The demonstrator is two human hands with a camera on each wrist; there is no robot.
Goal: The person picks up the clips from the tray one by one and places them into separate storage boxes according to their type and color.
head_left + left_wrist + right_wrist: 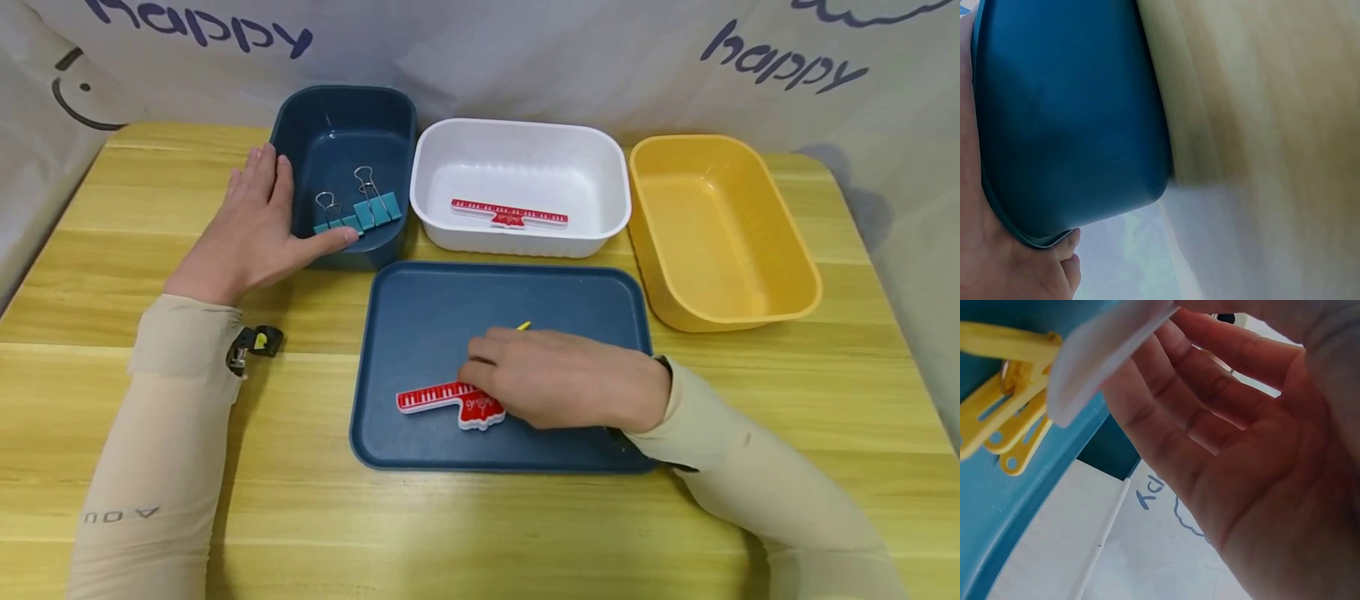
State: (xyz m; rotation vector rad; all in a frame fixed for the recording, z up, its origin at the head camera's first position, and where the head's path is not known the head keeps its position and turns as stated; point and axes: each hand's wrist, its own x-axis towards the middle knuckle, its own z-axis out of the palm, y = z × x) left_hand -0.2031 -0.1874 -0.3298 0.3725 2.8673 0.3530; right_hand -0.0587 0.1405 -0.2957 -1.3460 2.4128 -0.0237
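On the dark blue tray (420, 317), my right hand (551, 375) pinches a red-and-white piano-key music clip (482, 410) near its right end. The right wrist view shows the white edge (1094, 369) of this clip at my fingertips, beside several yellow plastic clips (1016, 419); in the head view my hand hides nearly all of them. My left hand (251, 225) grips the near-left rim of the dark blue bin (333, 104), its thumb over the front rim. Inside that bin, near the thumb, lie two teal binder clips (377, 210) with wire handles.
A white bin (517, 237) stands behind the tray and contains another red piano-key clip (510, 213). To its right is a yellow bin (712, 250). A white sheet (480, 58) with writing hangs behind the wooden table (300, 500).
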